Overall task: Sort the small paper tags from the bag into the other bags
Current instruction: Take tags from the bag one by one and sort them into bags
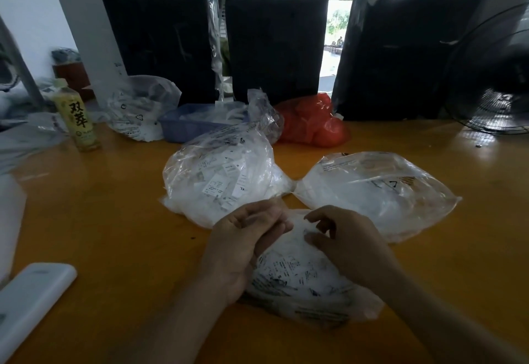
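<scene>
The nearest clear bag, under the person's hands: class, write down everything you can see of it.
The nearest clear bag is thin, crinkled, see-through plastic with black print, stuffed with small white paper tags; an "S" shows on one. It lies slumped on the orange table, closest to the person, in front of two similar clear bags. The left hand rests against its left side, fingers curled at its top. The right hand pinches the plastic near the top. Whether its mouth is open is unclear.

Orange table [114,220]; three black panels [274,49] stand behind it; bright doorway [337,34]; white pillar [86,20] at left
</scene>
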`<state>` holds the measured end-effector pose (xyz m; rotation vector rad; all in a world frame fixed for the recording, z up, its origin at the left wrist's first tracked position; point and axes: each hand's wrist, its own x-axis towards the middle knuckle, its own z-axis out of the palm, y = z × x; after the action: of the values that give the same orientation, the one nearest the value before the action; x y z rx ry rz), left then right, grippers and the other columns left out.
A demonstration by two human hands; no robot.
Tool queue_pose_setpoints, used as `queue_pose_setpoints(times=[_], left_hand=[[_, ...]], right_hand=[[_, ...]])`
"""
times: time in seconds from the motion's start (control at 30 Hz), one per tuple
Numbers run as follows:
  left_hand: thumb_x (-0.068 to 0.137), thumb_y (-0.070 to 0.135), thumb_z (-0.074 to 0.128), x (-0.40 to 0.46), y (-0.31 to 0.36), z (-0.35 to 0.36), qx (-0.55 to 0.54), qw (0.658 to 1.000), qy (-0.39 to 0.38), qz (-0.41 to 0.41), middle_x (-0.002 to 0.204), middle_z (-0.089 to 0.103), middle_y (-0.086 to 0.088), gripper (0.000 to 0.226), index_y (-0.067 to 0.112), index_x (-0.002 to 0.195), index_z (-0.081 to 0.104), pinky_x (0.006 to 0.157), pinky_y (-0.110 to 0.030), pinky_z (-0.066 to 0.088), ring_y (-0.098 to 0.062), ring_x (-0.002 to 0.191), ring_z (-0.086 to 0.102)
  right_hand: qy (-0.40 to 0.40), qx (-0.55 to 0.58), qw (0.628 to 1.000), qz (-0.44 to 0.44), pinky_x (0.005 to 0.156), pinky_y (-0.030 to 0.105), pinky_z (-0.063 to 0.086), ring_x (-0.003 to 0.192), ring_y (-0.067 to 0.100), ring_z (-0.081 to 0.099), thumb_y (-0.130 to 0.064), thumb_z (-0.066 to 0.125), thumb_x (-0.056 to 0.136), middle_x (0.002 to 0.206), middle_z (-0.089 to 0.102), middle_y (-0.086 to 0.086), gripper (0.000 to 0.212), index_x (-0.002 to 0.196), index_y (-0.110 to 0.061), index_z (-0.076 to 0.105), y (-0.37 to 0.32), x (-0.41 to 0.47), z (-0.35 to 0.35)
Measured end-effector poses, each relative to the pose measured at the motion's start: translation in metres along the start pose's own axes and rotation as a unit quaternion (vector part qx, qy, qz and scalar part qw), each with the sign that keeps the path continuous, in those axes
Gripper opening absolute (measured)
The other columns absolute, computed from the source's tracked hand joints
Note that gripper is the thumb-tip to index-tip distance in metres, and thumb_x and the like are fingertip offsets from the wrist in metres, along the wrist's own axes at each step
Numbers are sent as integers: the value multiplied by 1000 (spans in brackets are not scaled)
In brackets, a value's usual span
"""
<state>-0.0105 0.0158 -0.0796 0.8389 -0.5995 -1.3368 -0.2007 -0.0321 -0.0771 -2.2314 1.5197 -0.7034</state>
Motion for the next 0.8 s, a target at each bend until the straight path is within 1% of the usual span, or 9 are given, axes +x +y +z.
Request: queue_pose_setpoints(times=[0.07,0.13,0.2,0.27,0.3,0.43,0.53,0.63,0.8], left_hand=[[70,13,83,1,0,0,4,1000,-1,4,101,76,-29,34,-4,100,79,73,-22,62,-30,91,79],[70,11,82,1,0,1,-3,1000,-2,-1,103,76,-27,30,-3,97,80,73,-23,62,-31,92,79],[72,9,80,1,0,1,-12,1000,-6,-7,105,76,-27,28,-4,97,80,74,-25,63,-34,95,78],[75,6,78,0,1,2,-13,1000,-12,-8,107,76,-27,27,-5,99,79,76,-26,63,-35,97,78],[76,6,76,0,1,2,-12,1000,-16,-8,108,76,-27,26,-5,99,79,76,-27,63,-36,98,77],[78,6,74,-2,1,3,1,999,-35,-17,108,76,-26,22,-1,97,81,77,-26,63,-34,100,77],[77,8,75,-3,1,4,13,998,-49,-24,108,77,-25,23,1,98,82,78,-25,62,-33,101,77],[78,8,76,-3,1,5,18,998,-54,-27,108,77,-25,23,1,98,82,79,-24,62,-32,101,77],[77,8,76,-4,0,5,16,998,-50,-27,107,77,-25,22,-1,97,82,79,-25,62,-32,99,78]], right_hand=[[30,57,998,12,62,14,43,75,1,61,-37,72,92,82,64,-15,8,98,-34,67,3,0,-9],[52,167,984,31,60,19,51,72,6,67,-30,73,92,78,71,-8,5,88,-30,69,3,-1,-16],[41,320,946,43,63,21,57,75,12,74,-19,72,93,82,76,-2,2,92,-18,70,-2,-4,-21],[36,424,904,40,70,22,60,80,22,76,-14,70,93,85,75,8,10,98,-6,68,-5,-7,-25],[41,438,897,34,71,23,60,81,23,76,-14,70,93,85,74,10,13,99,-4,68,-6,-7,-26],[65,396,916,-1,69,25,58,78,19,74,-20,73,88,83,76,6,16,100,-9,70,-9,-9,-26],[92,430,897,-33,75,23,59,82,19,75,-26,73,82,85,77,7,22,95,-8,70,-13,-12,-26],[92,431,896,-50,78,23,59,83,19,76,-28,73,82,86,77,6,22,95,-9,70,-13,-12,-26],[77,415,906,-33,78,23,60,83,18,76,-19,72,87,87,78,4,15,97,-8,69,-14,-12,-19]])
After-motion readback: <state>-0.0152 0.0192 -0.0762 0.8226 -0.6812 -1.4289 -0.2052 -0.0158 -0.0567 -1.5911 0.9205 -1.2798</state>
